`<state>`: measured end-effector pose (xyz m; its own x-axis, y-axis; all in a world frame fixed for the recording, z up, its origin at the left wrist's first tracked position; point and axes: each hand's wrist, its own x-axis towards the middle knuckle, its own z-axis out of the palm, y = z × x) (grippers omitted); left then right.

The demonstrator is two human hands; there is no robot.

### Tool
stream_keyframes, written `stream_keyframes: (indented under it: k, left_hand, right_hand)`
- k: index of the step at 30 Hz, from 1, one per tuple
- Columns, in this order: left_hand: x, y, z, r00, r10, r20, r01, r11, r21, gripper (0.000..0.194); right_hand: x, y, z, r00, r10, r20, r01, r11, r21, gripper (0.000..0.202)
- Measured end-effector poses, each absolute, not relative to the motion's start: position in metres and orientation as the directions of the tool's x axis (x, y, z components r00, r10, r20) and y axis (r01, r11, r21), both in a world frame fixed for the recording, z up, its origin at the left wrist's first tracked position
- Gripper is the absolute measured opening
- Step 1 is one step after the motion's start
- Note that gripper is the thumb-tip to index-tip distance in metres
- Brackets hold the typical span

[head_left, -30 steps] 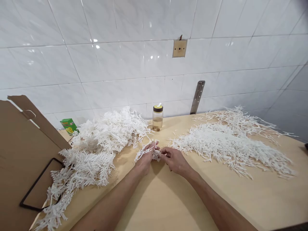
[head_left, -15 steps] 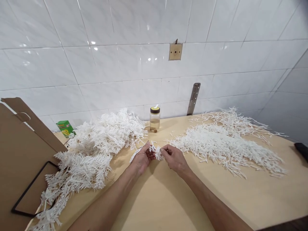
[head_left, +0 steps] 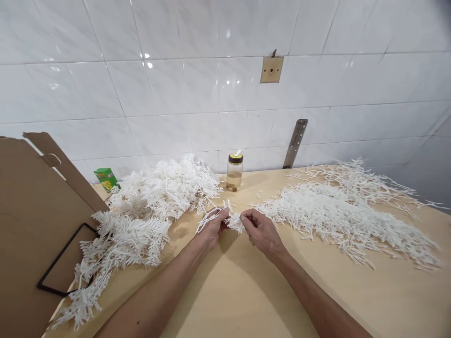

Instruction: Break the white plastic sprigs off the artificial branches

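My left hand (head_left: 213, 228) is closed around a small bunch of white branched plastic-looking sprigs (head_left: 235, 221), whose stems stick out past the thumb to the left. Opposite it, my right hand (head_left: 260, 231) pinches at the bunch's right side with thumb and forefinger; the fingertips hide what exactly they grip. A big tangled heap of white sprigs (head_left: 151, 211) lies to the left of my hands. On the right spreads a flatter pile of white strands (head_left: 327, 216), its near end close to my right hand.
A lidded jar with pale liquid (head_left: 234, 173) stands behind my hands near the tiled wall. Far left are a cardboard box (head_left: 31, 225), a black frame-like loop (head_left: 52, 265) and a green packet (head_left: 106, 179). A metal strip (head_left: 295, 144) leans on the wall.
The whole view has shifted, so things sit a little further right. Both hands stay together at the bunch, and the stems in my left hand now stand out more to the left.
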<state>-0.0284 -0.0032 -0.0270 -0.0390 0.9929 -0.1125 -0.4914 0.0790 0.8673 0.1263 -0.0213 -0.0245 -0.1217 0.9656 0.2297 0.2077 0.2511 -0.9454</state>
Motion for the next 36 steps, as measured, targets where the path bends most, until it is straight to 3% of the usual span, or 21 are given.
stream_keyframes:
  k: [4,10,18,25,32,36]
  left_hand:
    - [-0.030,-0.002,-0.027,-0.076,0.989,-0.131,-0.444,0.084,0.892,0.039]
    - [-0.028,-0.008,-0.028,-0.087,0.995,-0.038,-0.314,0.009,0.949,0.030]
    - [-0.027,-0.011,-0.017,0.051,0.982,-0.181,-0.442,0.184,0.878,0.027]
    - [-0.027,-0.015,-0.013,0.170,0.972,-0.165,-0.433,0.224,0.873,0.035]
    - [-0.029,-0.010,-0.022,0.130,0.983,-0.128,-0.403,0.170,0.899,0.042]
    - [-0.029,-0.010,-0.024,-0.005,0.998,-0.060,-0.278,0.057,0.959,0.044]
  right_hand:
    - [0.127,-0.023,-0.023,-0.232,0.951,0.203,0.233,0.257,-0.938,0.035]
    - [0.129,-0.019,-0.024,-0.202,0.960,0.192,0.287,0.246,-0.926,0.037]
    - [0.134,-0.016,-0.023,-0.213,0.960,0.180,0.170,0.218,-0.961,0.032]
    - [0.131,-0.018,-0.017,-0.160,0.964,0.214,0.172,0.241,-0.955,0.036]
    - [0.132,-0.017,-0.019,-0.182,0.964,0.195,0.010,0.200,-0.980,0.035]
    - [0.135,-0.013,-0.022,-0.125,0.975,0.183,-0.076,0.175,-0.982,0.037]
